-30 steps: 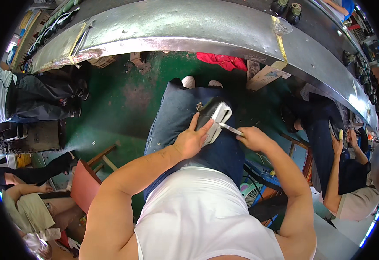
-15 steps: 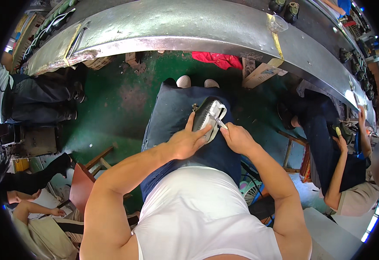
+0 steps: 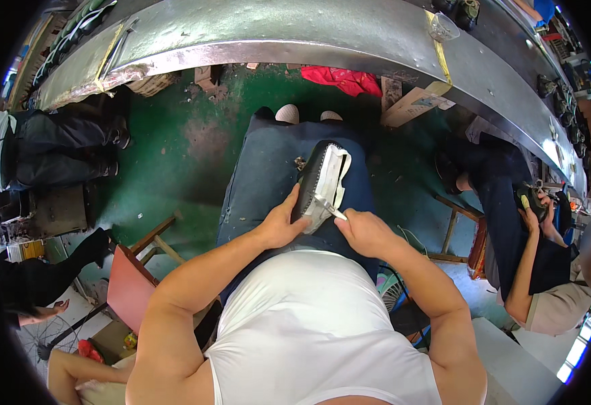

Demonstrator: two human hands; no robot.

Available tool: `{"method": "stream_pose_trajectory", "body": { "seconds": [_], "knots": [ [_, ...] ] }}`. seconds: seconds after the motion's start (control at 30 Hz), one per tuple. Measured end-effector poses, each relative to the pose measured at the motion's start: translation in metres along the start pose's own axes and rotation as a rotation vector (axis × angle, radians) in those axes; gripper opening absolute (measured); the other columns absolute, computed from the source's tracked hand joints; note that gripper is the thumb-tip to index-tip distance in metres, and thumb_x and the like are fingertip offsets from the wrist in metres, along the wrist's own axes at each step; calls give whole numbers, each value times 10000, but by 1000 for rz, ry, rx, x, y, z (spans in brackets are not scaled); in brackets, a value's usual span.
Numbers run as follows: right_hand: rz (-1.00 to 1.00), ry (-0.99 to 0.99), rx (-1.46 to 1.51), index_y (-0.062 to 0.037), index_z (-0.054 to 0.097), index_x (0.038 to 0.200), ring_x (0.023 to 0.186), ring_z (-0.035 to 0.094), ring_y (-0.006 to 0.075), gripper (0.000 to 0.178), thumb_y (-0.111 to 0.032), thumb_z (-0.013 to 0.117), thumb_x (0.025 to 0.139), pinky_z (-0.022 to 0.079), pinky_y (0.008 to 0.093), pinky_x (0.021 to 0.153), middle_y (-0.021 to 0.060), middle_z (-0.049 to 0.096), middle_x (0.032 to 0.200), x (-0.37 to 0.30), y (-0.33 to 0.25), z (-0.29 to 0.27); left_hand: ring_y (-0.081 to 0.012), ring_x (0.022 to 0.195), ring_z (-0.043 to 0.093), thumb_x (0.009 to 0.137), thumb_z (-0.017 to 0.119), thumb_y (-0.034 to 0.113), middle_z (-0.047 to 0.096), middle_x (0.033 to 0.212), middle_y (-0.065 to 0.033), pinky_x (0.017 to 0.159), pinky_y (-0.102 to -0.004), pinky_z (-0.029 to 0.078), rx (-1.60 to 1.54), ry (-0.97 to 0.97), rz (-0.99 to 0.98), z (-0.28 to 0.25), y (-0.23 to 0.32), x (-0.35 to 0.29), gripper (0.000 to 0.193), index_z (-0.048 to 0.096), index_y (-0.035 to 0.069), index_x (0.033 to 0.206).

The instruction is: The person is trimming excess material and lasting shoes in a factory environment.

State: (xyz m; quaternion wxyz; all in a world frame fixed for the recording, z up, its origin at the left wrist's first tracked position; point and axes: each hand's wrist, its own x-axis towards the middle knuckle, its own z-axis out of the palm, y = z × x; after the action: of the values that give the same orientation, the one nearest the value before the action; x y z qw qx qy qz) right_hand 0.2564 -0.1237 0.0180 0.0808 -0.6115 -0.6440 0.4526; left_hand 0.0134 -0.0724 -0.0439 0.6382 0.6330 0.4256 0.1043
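Observation:
Across my lap lies a black shoe upper, its pale underside turned up and a jagged edge running along the join. My left hand grips its near end from the left, the thumb lying over the edge. In my right hand is a short hand tool with a metal head and a light handle. That head rests at the near part of the underside; its exact kind is too small to tell. Part of the handle is hidden by my fingers.
A long metal-edged bench curves across the front, with dark shoes on it. Co-workers sit at both sides; the one at right holds a shoe. A red chair stands behind my left arm, and a fan by my right hip.
The tool head has moved from the middle of the underside toward its near end. My left hand has shifted nearer to me and wraps the shoe's side. My right hand has come slightly closer.

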Motion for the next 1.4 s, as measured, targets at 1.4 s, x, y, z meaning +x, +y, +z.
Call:
{"method": "stream_pose_trajectory", "body": {
  "seconds": [1.4],
  "knots": [
    [4, -216, 290, 7, 578, 1095, 771, 625, 468, 198, -84, 600, 921, 500, 479, 721, 210, 655, 834, 34, -49, 3, -102, 1006, 600, 1078, 460, 333, 721, 1094, -66, 935, -275, 479, -18, 301, 78, -78, 13, 7, 428, 622, 18, 1317]
  ]
}}
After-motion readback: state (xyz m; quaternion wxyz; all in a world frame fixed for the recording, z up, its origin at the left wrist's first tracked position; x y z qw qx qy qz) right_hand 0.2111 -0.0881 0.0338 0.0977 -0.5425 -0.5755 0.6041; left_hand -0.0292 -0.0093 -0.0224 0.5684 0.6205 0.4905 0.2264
